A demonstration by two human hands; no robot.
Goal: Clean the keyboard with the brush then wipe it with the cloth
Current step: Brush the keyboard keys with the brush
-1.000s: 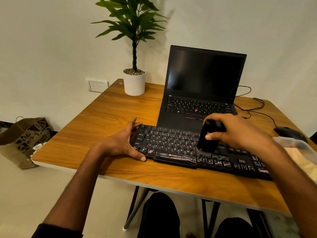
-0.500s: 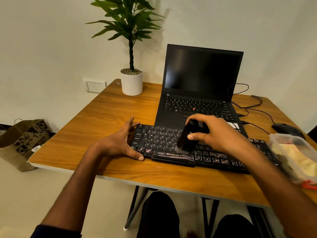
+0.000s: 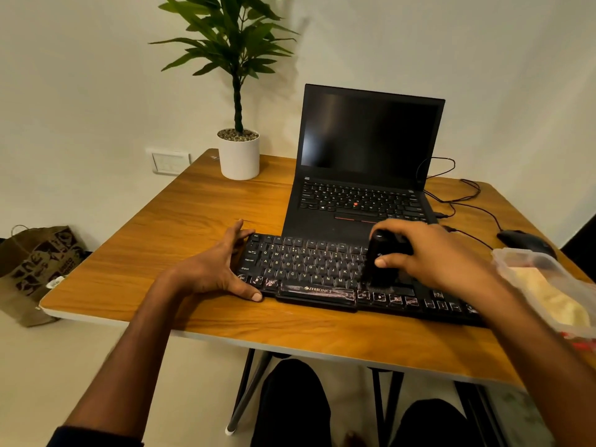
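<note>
The right hand [image 3: 432,256] grips the brush [image 3: 379,262], bristles blurred, on the keyboard [image 3: 309,269]; the left hand [image 3: 216,269], fingers spread, steadies its nine-o'clock end; a laptop [image 3: 364,175] stands at twelve.

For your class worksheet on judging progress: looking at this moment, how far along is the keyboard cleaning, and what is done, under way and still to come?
Nothing looks finished. Under way: the right hand grips the brush, bristles down on the keyboard right of the letter keys, while the left hand braces its left end. Left: the remaining brushing and the whole wipe; a yellowish cloth-like thing lies untouched in the plastic container.
</note>
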